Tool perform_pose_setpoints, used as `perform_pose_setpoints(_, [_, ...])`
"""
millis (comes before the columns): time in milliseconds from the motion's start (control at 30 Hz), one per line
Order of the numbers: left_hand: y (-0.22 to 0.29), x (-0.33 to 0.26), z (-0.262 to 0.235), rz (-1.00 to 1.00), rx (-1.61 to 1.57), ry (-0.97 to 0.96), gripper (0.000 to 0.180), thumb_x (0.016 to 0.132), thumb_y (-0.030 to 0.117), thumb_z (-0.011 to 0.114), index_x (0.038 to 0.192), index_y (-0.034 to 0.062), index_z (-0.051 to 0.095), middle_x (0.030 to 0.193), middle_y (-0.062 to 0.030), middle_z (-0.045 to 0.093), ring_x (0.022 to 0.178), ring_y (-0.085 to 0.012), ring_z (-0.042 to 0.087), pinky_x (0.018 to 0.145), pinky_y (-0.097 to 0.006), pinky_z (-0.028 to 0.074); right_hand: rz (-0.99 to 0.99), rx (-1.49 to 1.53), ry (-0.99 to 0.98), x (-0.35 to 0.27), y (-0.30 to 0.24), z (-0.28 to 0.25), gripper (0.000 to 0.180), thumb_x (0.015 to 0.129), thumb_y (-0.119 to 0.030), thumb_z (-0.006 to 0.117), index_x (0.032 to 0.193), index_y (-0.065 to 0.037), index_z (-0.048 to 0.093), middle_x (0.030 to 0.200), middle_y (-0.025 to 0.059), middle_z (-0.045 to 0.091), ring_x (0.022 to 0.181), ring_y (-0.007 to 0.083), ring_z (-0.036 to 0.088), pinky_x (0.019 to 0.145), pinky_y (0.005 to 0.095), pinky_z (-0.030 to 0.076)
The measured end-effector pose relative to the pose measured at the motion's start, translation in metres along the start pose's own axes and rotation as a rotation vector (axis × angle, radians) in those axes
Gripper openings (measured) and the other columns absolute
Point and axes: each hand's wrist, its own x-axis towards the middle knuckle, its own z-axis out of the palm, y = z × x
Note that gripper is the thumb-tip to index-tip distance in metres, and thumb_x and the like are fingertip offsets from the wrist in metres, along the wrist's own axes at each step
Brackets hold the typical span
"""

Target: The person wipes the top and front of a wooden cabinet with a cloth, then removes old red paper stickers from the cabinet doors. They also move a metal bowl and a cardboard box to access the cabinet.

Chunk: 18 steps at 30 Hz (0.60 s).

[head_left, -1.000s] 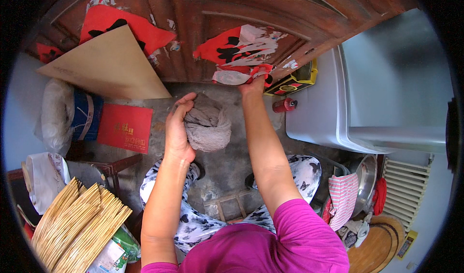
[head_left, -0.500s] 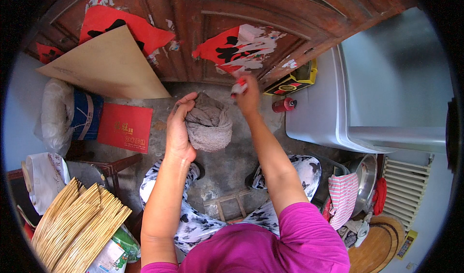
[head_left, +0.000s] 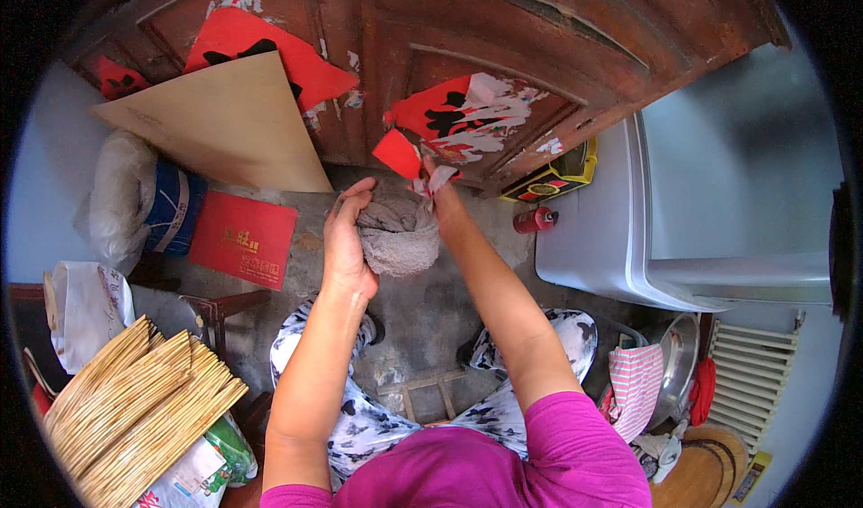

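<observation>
My left hand [head_left: 349, 238] is wrapped around the side of a bunched grey cloth [head_left: 400, 243], thumb and fingers curved against it. Just beyond and right of the cloth, my right hand [head_left: 438, 195] pinches torn red paper [head_left: 398, 155] with white scraps; its fingertips are partly hidden by the scraps. Ahead stands a brown wooden door [head_left: 382, 40]. On its right panel a red paper sheet [head_left: 440, 108] with black brush strokes is partly torn, leaving white shreds. Another red sheet [head_left: 315, 72] with black strokes hangs torn on the left panel.
A tan board [head_left: 225, 130] leans against the door at left, near a red card box [head_left: 243, 238]. Bundled straw sticks [head_left: 135, 409] lie at lower left. At right are a pale appliance [head_left: 589, 229], a red bottle [head_left: 536, 220] and a metal basin [head_left: 676, 364].
My right hand has come back from near the door panel toward the cloth, with a flat red piece of paper now showing. My left hand still holds the cloth. The view has shifted slightly.
</observation>
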Motion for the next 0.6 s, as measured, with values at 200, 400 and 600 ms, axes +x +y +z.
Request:
perform_pose_setpoints(200, [0.013, 0.002, -0.005, 0.036, -0.119, 0.061, 0.032, 0.096, 0.016, 0.057, 0.123, 0.0007, 0.065, 0.118, -0.0091, 0.065, 0.11, -0.0211, 0.061, 0.098, -0.035, 0.049, 0.06, 0.357, -0.014, 0.035, 0.007, 0.056, 0.034, 0.09, -0.049, 0.077, 0.1, -0.02, 0.062, 0.084, -0.0022, 0.056, 0.068, 0.0144, 0.051, 0.06, 0.0292, 0.047])
perform_pose_setpoints(400, [0.013, 0.0, -0.001, 0.015, -0.129, 0.101, 0.033, 0.095, 0.016, 0.056, 0.124, 0.0006, 0.064, 0.116, -0.0074, 0.064, 0.108, -0.0203, 0.061, 0.098, -0.034, 0.049, 0.194, 0.574, 0.058, 0.065, 0.006, 0.074, 0.045, 0.091, -0.057, 0.072, 0.084, -0.017, 0.053, 0.073, 0.0008, 0.049, 0.062, 0.0172, 0.048, 0.058, 0.0357, 0.045])
perform_pose_setpoints(600, [0.013, 0.003, -0.017, 0.042, -0.069, 0.07, 0.035, 0.099, 0.024, 0.058, 0.128, 0.0045, 0.063, 0.128, -0.0067, 0.064, 0.118, -0.0229, 0.06, 0.105, -0.039, 0.047, 0.18, 0.624, -0.126, 0.075, 0.022, 0.07, 0.039, 0.091, -0.05, 0.071, 0.085, -0.012, 0.061, 0.072, 0.0033, 0.061, 0.065, 0.0214, 0.058, 0.076, 0.0445, 0.055])
